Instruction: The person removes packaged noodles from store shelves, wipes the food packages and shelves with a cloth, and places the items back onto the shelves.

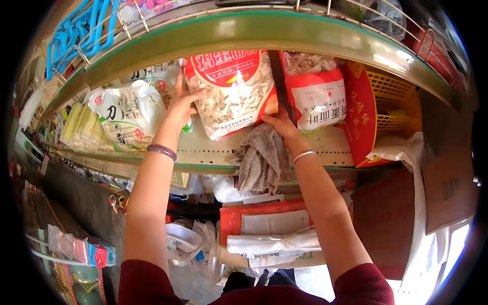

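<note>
Both of my hands hold a red and clear bag of noodle flakes (231, 96) upright over the middle shelf. My left hand (180, 104) grips its left side, fingers partly behind it. At the bag's lower right corner, my right hand (282, 124) has its thumb in front and its other fingers mostly hidden. A grey cloth (262, 157) hangs over the shelf edge beside my right hand. To the right stands a second red noodle bag (315, 94). White noodle packs (129, 112) lie left of my left hand.
A green-edged upper shelf (244, 33) crosses above my hands, with blue hangers (84, 35) at its left. A red box (358, 117) and a yellow basket (394, 101) stand at the right. Plastic bags (190, 241) and wrapped packs (274, 243) sit below.
</note>
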Motion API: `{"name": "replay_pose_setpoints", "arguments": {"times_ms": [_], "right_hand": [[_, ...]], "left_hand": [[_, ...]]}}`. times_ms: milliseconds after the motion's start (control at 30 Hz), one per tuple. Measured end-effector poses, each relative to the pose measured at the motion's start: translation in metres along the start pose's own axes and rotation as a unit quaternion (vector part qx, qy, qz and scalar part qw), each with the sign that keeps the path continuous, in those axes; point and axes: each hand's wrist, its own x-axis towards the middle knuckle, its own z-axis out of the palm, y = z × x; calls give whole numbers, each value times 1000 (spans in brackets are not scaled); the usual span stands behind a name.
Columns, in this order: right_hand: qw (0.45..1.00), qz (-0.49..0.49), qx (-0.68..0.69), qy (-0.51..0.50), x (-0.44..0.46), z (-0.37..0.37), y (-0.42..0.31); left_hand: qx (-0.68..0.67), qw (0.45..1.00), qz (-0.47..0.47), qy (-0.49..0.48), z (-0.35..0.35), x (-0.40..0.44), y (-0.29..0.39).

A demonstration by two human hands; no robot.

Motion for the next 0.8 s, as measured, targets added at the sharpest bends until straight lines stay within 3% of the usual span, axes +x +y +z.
{"name": "replay_pose_setpoints", "arguments": {"times_ms": [167,267,333,400,433,467,500,533,600,667,733,800], "right_hand": [[987,24,126,98,-25,18,-6],[984,15,90,151,-12,27,10],[983,31,59,171,-12,28,9],[992,2,38,117,-19,25,1],[997,-30,14,63,-24,13,-5],[997,-29,13,70,-41,0,-20],[995,-39,-15,90,-65,-13,-36],[992,-51,-47,108,-82,-29,-49],[934,-142,-192,266,-106,-62,-62],[827,-222,-346,384,-101,-95,-59],[828,-181,-379,371,-85,-123,-52],[829,-139,-410,354,-69,-141,-50]], "left_hand": [[-16,997,66,-42,8,20,-3],[-42,991,99,-81,16,43,-4],[37,986,156,-48,13,64,-15],[27,989,142,-28,14,64,-23],[136,975,158,71,15,61,-27],[242,940,171,167,15,60,-33],[416,837,235,266,8,61,-46],[410,840,238,262,15,45,-47],[393,800,395,223,39,-3,-49],[304,895,326,13,79,-26,-65],[227,939,223,-130,127,-42,-81],[221,953,134,-161,169,-40,-93]]}}
